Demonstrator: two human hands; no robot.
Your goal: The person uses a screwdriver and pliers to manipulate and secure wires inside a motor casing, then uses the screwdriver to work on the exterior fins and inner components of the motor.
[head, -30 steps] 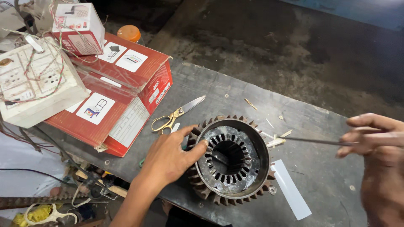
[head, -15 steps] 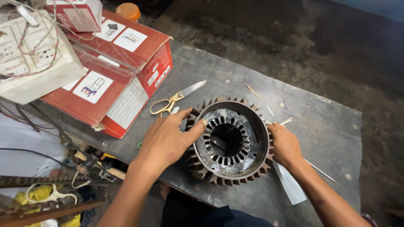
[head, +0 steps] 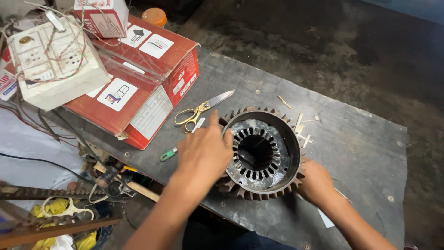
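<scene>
I see both hands, left (head: 203,155) and right (head: 315,181), resting on a round dark metal stator core (head: 260,153), its finned rim rough and rusty, its inner face dull grey and scuffed. Under it lies the dark matt counter (head: 365,148), worn and scratched. At ten o'clock from the core sit scissors with glossy brass-coloured handles and a bright steel blade (head: 201,111). Beyond them, also at ten o'clock, the red cardboard box (head: 152,88) looks smooth with paper labels, and the off-white plastic switchboard (head: 51,65) looks grimy.
</scene>
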